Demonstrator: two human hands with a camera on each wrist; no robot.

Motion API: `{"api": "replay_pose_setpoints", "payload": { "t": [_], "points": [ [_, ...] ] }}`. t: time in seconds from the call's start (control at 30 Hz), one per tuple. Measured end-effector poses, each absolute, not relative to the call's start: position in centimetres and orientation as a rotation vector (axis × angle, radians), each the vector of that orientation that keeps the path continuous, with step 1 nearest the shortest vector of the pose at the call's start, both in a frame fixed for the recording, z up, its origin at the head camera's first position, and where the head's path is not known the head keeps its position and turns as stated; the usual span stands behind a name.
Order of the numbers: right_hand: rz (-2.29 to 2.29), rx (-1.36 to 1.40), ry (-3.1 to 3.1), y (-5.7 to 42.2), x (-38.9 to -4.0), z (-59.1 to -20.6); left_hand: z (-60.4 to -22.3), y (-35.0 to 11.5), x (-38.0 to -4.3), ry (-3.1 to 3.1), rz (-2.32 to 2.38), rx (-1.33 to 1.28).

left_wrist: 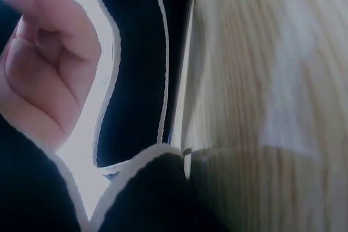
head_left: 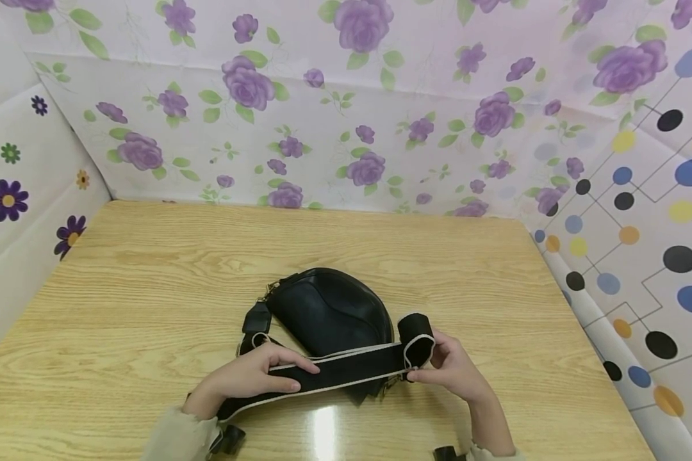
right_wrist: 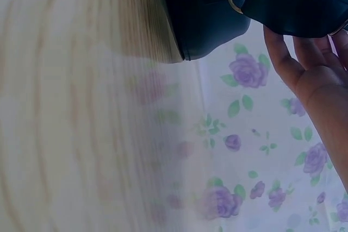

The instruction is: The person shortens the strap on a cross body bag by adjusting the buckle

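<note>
A black half-moon shoulder bag (head_left: 325, 307) lies on the table, its wide black strap (head_left: 354, 368) with pale edging stretched in front of it. At the left part of the strap, my left hand (head_left: 250, 374) holds it with the thumb and index finger lying along its face; other fingers look curled in the left wrist view. My right hand (head_left: 452, 368) grips the strap's right end, where the webbing bends into an upright loop (head_left: 416, 326). In the right wrist view, fingers touch the black leather end tab (right_wrist: 293, 12), joined to the bag by a gold ring (right_wrist: 235, 4).
The wood-grain table (head_left: 150, 275) spreads around the bag. Behind it stands a floral-papered wall (head_left: 323, 134), with a dotted panel (head_left: 646, 275) to the right and a flowered panel (head_left: 29, 237) to the left. Another leather strap end (head_left: 257, 318) sits left of the bag.
</note>
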State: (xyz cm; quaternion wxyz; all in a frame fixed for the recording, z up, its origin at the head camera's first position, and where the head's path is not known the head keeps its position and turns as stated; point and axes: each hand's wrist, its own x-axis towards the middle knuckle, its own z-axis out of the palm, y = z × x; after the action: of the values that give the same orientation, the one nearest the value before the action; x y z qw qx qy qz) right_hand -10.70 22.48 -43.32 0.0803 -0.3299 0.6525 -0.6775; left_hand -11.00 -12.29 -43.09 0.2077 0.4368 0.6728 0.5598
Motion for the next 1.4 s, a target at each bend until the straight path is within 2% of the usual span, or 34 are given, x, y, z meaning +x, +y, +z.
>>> {"api": "replay_pose_setpoints", "payload": {
  "t": [0.33, 0.67, 0.93, 1.4],
  "points": [
    [-2.009, -0.874, 1.965, 22.5, -10.7, -43.2, -43.1, -11.8, -11.0, 1.822, 1.522, 1.083],
    [-2.018, -0.868, 1.945, 22.5, -10.7, -43.1, -43.2, -10.9, -11.5, 1.812, 1.463, 1.126],
    [-2.022, -0.919, 1.938, 22.4, -10.7, -43.1, -42.5, -10.2, -11.7, 1.741, 1.465, 0.98],
    [-2.03, -0.964, 1.922, 22.4, -10.6, -43.1, -42.0, -8.3, -11.0, 1.757, 1.422, 1.079]
  ]
}}
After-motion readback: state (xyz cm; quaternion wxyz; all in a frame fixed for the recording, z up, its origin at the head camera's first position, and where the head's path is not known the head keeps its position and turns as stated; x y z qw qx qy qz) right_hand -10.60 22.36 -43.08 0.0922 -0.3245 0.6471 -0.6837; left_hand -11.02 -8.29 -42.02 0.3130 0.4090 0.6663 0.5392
